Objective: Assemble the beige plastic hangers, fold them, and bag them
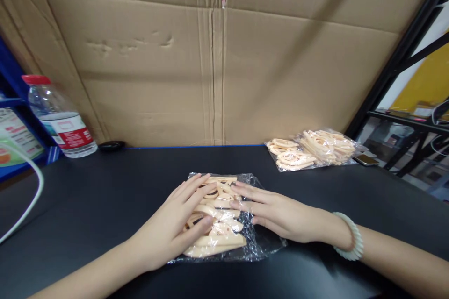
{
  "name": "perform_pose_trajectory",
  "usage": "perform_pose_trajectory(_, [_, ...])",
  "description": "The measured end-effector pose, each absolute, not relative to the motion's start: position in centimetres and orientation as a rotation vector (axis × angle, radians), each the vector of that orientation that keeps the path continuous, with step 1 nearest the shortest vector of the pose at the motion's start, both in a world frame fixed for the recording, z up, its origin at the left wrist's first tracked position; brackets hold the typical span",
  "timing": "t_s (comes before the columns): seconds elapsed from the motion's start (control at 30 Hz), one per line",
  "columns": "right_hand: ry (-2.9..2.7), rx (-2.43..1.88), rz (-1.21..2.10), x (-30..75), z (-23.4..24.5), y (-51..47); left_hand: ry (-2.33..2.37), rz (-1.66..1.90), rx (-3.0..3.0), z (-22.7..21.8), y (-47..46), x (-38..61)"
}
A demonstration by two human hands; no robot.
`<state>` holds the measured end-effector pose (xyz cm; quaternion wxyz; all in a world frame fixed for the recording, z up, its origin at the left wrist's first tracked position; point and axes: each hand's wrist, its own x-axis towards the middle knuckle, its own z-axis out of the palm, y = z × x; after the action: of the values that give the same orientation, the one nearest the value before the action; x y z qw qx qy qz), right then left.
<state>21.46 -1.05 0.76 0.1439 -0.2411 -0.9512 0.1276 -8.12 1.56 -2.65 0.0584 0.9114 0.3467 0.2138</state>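
A clear plastic bag (259,238) lies flat on the black table, filled with pale cream, curved flat pieces (217,241) whose kind I cannot make out. My left hand (177,219) rests on the bag's left part, fingers stretched out and thumb spread over the pieces. From the other side my right hand (277,212) lies with its fingertips on the upper right of the pieces, fingers apart. A pale beaded bracelet (351,238) circles my right wrist. Loose, crinkled film shows at the bag's right end. The pieces under my palms are hidden.
Similar filled bags (326,147) lie at the back right, beside a phone-like object (366,160). A red-capped water bottle (63,121) and a small black object (111,145) stand back left. Cardboard (147,70) walls the rear; a white cable (33,210) loops at left; black shelving (389,79) rises right.
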Motion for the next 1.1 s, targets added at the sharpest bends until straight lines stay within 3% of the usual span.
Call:
perform_pose_trajectory(0.63, [-2.814,-0.621,0.052,18.9,0.0,0.8,1.063,0.635,2.781,-2.5,1.2,-8.0])
perform_pose_trajectory(1.1, [-2.696,-0.820,-0.053,18.4,-0.7,0.5,1.057,0.607,2.796,-2.3,1.2,-7.9])
